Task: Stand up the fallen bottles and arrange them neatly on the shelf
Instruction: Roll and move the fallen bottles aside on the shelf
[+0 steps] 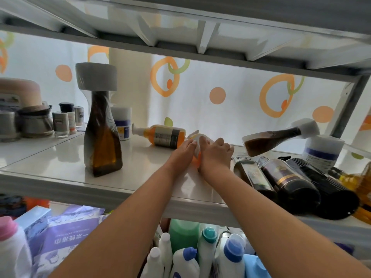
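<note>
Both my hands close around a white and orange bottle (197,140) lying on the white shelf (140,177), my left hand (183,152) on its left side and my right hand (215,152) on its right; most of it is hidden. Just behind lies a fallen orange pump bottle (164,136). A tall amber bottle with a grey cap (101,125) stands upright at the left. At the right, a brown bottle with a white cap (277,137) leans over several dark bottles (291,181) lying on their sides.
Spice jars (66,122), a metal pot (36,121) and a white tub (122,125) stand at the shelf's back left. Another white tub (321,151) sits at the right. The upper shelf (200,27) hangs close overhead. Detergent bottles (200,253) crowd the shelf below.
</note>
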Action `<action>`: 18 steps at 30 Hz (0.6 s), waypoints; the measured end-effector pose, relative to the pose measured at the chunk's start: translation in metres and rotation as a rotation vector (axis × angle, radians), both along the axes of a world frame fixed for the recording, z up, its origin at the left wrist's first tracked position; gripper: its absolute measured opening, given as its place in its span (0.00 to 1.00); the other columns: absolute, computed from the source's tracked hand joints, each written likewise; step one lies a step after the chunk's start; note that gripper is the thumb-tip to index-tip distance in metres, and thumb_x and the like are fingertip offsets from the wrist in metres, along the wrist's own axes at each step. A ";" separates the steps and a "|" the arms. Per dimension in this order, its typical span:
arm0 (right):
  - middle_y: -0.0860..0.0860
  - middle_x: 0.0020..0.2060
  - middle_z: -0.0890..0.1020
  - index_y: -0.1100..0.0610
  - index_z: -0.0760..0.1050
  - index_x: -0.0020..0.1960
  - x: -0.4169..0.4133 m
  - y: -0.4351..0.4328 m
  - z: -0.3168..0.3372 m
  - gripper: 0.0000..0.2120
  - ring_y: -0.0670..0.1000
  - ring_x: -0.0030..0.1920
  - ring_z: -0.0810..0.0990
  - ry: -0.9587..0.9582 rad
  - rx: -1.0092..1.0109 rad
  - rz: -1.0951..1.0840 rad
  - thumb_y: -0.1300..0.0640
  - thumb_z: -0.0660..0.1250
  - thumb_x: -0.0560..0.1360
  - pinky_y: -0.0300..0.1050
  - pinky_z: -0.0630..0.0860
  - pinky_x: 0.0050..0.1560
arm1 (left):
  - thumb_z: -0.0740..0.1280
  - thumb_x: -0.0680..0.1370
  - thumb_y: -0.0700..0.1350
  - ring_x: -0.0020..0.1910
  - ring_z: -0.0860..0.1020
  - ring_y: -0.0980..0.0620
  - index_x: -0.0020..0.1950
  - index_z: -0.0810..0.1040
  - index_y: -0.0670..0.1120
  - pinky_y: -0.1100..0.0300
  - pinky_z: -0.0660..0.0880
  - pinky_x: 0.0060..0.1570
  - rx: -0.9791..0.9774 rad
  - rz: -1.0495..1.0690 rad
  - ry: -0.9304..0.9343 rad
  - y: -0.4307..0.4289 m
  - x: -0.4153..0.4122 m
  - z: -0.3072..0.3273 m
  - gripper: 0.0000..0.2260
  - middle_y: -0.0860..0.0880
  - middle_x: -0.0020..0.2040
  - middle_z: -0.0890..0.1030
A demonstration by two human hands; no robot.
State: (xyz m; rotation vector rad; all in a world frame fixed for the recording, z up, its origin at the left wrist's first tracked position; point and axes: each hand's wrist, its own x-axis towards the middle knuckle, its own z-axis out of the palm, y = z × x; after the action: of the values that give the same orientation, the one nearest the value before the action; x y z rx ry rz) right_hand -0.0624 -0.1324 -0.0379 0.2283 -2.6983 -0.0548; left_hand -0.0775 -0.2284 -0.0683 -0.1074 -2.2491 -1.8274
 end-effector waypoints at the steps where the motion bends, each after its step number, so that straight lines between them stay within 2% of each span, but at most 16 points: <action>1: 0.65 0.60 0.66 0.50 0.57 0.67 0.007 0.000 -0.001 0.22 0.67 0.60 0.69 0.009 0.008 0.005 0.57 0.62 0.76 0.63 0.59 0.69 | 0.53 0.72 0.62 0.67 0.71 0.46 0.64 0.75 0.54 0.46 0.65 0.69 0.012 -0.015 0.010 0.000 0.004 0.002 0.26 0.47 0.66 0.75; 3: 0.65 0.61 0.63 0.49 0.58 0.67 0.019 0.000 -0.003 0.22 0.70 0.61 0.68 -0.001 -0.008 0.032 0.59 0.61 0.77 0.66 0.54 0.70 | 0.53 0.77 0.57 0.67 0.71 0.49 0.64 0.75 0.57 0.49 0.65 0.69 0.061 -0.051 0.025 0.002 0.012 0.007 0.19 0.49 0.67 0.74; 5: 0.63 0.63 0.60 0.48 0.58 0.68 0.027 0.000 -0.005 0.23 0.71 0.62 0.66 -0.003 -0.032 0.072 0.59 0.61 0.77 0.66 0.54 0.69 | 0.53 0.79 0.54 0.66 0.72 0.50 0.67 0.73 0.56 0.49 0.65 0.69 0.120 -0.048 0.007 0.001 0.012 0.007 0.18 0.49 0.66 0.75; 8: 0.59 0.64 0.57 0.45 0.58 0.70 0.038 0.006 -0.009 0.25 0.65 0.62 0.64 0.035 -0.108 0.184 0.58 0.61 0.77 0.60 0.64 0.65 | 0.53 0.80 0.55 0.64 0.73 0.53 0.65 0.74 0.54 0.52 0.65 0.69 0.106 -0.020 0.032 0.000 0.018 0.008 0.18 0.51 0.64 0.76; 10: 0.57 0.65 0.55 0.44 0.56 0.71 0.043 0.011 -0.011 0.28 0.62 0.62 0.63 0.023 -0.171 0.277 0.56 0.63 0.75 0.57 0.67 0.61 | 0.52 0.82 0.50 0.60 0.71 0.57 0.66 0.73 0.52 0.61 0.65 0.64 0.065 0.008 0.082 0.000 0.023 0.009 0.17 0.55 0.60 0.74; 12: 0.55 0.63 0.58 0.45 0.61 0.69 0.042 0.014 -0.010 0.27 0.60 0.62 0.63 -0.003 -0.310 0.356 0.51 0.66 0.73 0.56 0.69 0.60 | 0.52 0.83 0.47 0.54 0.72 0.60 0.65 0.74 0.50 0.67 0.67 0.54 0.054 0.045 0.099 0.000 0.024 0.008 0.16 0.57 0.56 0.75; 13: 0.54 0.61 0.60 0.46 0.66 0.67 0.042 0.015 -0.009 0.24 0.60 0.62 0.64 0.002 -0.395 0.396 0.48 0.66 0.72 0.55 0.69 0.60 | 0.52 0.82 0.46 0.53 0.74 0.60 0.63 0.75 0.51 0.67 0.69 0.52 0.055 0.058 0.099 0.000 0.025 0.008 0.15 0.56 0.56 0.77; 15: 0.54 0.59 0.64 0.49 0.70 0.63 0.039 0.016 -0.008 0.20 0.59 0.62 0.67 0.028 -0.564 0.422 0.47 0.66 0.72 0.51 0.68 0.60 | 0.52 0.80 0.48 0.56 0.76 0.54 0.56 0.78 0.54 0.58 0.73 0.58 0.047 0.089 0.105 -0.002 0.024 0.008 0.15 0.51 0.57 0.80; 16: 0.55 0.59 0.65 0.50 0.68 0.65 0.039 0.017 -0.008 0.23 0.58 0.62 0.68 0.015 -0.652 0.398 0.47 0.67 0.73 0.49 0.68 0.60 | 0.52 0.79 0.50 0.57 0.76 0.52 0.53 0.78 0.56 0.52 0.73 0.61 0.055 0.100 0.094 -0.002 0.024 0.009 0.15 0.50 0.56 0.80; 18: 0.58 0.63 0.66 0.52 0.59 0.71 0.041 0.019 -0.008 0.32 0.59 0.62 0.69 -0.105 -0.767 0.279 0.42 0.67 0.72 0.49 0.70 0.58 | 0.51 0.79 0.51 0.58 0.75 0.51 0.54 0.78 0.57 0.50 0.72 0.63 0.063 0.114 0.072 -0.001 0.027 0.010 0.15 0.51 0.55 0.79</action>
State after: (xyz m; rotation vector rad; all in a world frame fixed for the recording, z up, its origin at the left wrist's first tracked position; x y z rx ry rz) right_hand -0.0215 -0.1132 -0.0463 0.3623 -2.5395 1.0677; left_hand -0.0502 -0.2296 -0.0587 -0.0325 -2.1018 -1.8036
